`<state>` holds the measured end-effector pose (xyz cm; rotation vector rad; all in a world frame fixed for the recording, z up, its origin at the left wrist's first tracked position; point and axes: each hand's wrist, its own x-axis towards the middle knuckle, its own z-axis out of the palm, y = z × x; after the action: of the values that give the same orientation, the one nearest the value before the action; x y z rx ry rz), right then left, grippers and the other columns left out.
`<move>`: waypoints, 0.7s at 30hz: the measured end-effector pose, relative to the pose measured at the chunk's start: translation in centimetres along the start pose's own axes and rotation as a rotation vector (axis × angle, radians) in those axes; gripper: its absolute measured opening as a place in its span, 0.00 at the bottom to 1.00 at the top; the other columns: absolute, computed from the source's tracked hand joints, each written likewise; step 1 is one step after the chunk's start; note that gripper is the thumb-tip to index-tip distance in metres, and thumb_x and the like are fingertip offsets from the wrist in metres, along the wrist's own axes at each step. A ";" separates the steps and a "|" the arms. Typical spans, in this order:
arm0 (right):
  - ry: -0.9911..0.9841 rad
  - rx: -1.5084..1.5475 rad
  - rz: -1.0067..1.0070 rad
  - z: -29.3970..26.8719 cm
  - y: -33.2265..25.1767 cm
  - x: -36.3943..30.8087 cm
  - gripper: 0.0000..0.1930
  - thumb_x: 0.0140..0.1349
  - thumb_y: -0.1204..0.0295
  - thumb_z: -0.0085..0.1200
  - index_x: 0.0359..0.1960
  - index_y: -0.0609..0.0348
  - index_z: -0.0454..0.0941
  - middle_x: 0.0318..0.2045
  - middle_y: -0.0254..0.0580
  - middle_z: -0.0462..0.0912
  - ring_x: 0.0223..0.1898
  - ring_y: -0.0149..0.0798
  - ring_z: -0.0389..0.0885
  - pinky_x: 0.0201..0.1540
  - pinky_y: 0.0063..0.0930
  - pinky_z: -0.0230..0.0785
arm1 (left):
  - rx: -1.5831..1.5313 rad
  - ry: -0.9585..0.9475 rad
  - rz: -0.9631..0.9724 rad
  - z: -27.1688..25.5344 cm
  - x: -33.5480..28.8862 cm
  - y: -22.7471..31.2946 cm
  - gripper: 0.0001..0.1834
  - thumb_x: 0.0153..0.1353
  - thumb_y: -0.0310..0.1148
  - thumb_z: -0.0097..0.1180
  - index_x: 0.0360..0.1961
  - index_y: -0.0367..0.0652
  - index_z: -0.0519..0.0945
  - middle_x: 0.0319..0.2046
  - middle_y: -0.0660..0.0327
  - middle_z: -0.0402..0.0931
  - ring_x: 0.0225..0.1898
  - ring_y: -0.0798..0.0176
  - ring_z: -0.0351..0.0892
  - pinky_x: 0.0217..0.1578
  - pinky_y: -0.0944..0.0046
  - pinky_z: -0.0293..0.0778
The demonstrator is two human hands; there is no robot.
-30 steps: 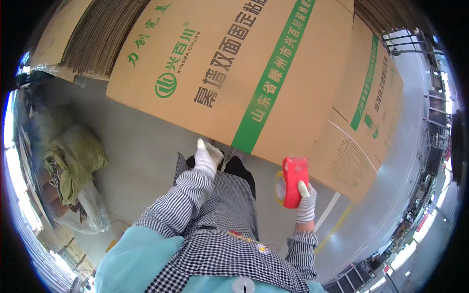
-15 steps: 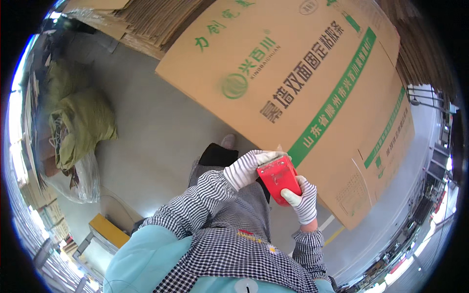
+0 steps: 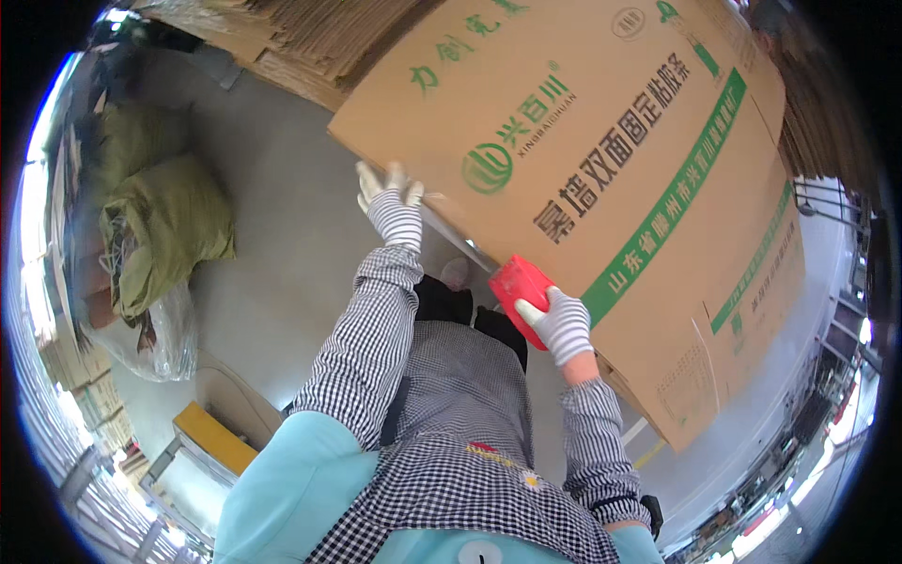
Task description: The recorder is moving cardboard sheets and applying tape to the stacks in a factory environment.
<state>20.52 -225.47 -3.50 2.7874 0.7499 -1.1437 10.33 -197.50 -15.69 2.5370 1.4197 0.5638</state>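
Observation:
A large brown cardboard box (image 3: pixel 601 169) with green and dark printing fills the upper right of the head view. My left hand (image 3: pixel 390 202), in a white knit glove, grips the box's lower left edge. In its striped glove, my right hand (image 3: pixel 559 324) holds a red tape dispenser (image 3: pixel 520 289) pressed against the box's lower edge. Both arms wear black-and-white checked sleeves.
A stack of flattened cardboard sheets (image 3: pixel 310 38) lies behind the box at the top. Green sacks (image 3: pixel 169 226) and a clear plastic bag (image 3: pixel 150 338) sit on the grey floor at the left. A yellow low object (image 3: pixel 211 437) stands at the lower left.
My left hand has left the dispenser and moved up and left to the box's edge. My right hand stays on the red dispenser, against the box's lower edge.

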 end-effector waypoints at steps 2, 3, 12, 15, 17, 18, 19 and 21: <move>0.011 -0.029 -0.005 -0.4 -1.9 -0.1 0.34 0.52 0.38 0.54 0.35 0.64 0.79 0.28 0.62 0.82 0.35 0.57 0.84 0.41 0.48 0.75 | -0.667 -0.088 -0.604 5.2 -1.4 -4.0 0.30 0.57 0.47 0.65 0.53 0.34 0.79 0.74 0.45 0.42 0.73 0.49 0.49 0.71 0.61 0.47; -0.037 -0.037 -0.049 -0.7 -3.4 0.0 0.34 0.52 0.38 0.54 0.35 0.65 0.78 0.28 0.62 0.82 0.34 0.57 0.83 0.41 0.48 0.75 | -0.844 -0.128 -1.024 8.5 -1.5 -8.9 0.36 0.57 0.51 0.65 0.56 0.31 0.74 0.65 0.42 0.62 0.63 0.45 0.66 0.63 0.59 0.63; -0.069 -0.020 0.275 1.4 15.7 -8.9 0.33 0.52 0.42 0.58 0.40 0.64 0.80 0.31 0.59 0.84 0.37 0.54 0.84 0.42 0.46 0.76 | -0.934 -0.389 -1.138 6.2 0.1 -5.9 0.30 0.61 0.47 0.64 0.58 0.38 0.75 0.45 0.56 0.81 0.44 0.60 0.79 0.39 0.61 0.77; -0.195 -0.151 0.427 1.9 14.2 -6.1 0.31 0.53 0.46 0.59 0.43 0.64 0.80 0.33 0.56 0.85 0.38 0.52 0.84 0.44 0.45 0.75 | -1.174 -0.209 -1.123 5.5 -1.3 -4.8 0.29 0.61 0.47 0.64 0.56 0.37 0.76 0.44 0.58 0.81 0.40 0.61 0.79 0.39 0.63 0.77; -0.053 -0.075 0.523 6.3 16.5 -4.5 0.28 0.54 0.49 0.58 0.46 0.62 0.80 0.36 0.54 0.85 0.44 0.53 0.83 0.47 0.44 0.75 | -1.224 -0.208 -1.064 3.1 -1.4 -2.0 0.28 0.62 0.46 0.63 0.56 0.36 0.76 0.43 0.59 0.81 0.39 0.62 0.80 0.39 0.63 0.77; 0.171 0.070 0.561 10.8 20.3 -4.6 0.26 0.55 0.51 0.57 0.46 0.61 0.80 0.38 0.54 0.85 0.47 0.54 0.81 0.48 0.44 0.74 | -1.283 -0.229 -0.991 2.6 -1.0 0.2 0.27 0.63 0.46 0.62 0.55 0.36 0.77 0.42 0.59 0.82 0.38 0.62 0.80 0.39 0.63 0.77; 0.393 0.191 0.573 15.0 24.1 -5.0 0.24 0.56 0.53 0.56 0.46 0.59 0.80 0.40 0.53 0.85 0.50 0.55 0.80 0.48 0.44 0.74 | -1.306 -0.277 -0.984 3.0 -0.8 2.4 0.27 0.63 0.46 0.62 0.55 0.36 0.77 0.42 0.59 0.82 0.38 0.62 0.80 0.39 0.63 0.77; 0.064 -0.172 0.450 11.1 21.5 -5.3 0.26 0.54 0.53 0.61 0.47 0.60 0.79 0.40 0.53 0.85 0.51 0.56 0.78 0.50 0.45 0.72 | -1.254 -0.236 -0.935 2.8 -0.6 0.4 0.26 0.64 0.44 0.60 0.54 0.34 0.77 0.41 0.59 0.82 0.38 0.63 0.79 0.39 0.64 0.76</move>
<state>19.65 -249.07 -11.11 2.6587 0.1890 -0.8654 11.50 -198.18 -18.27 0.8301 1.3003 0.6169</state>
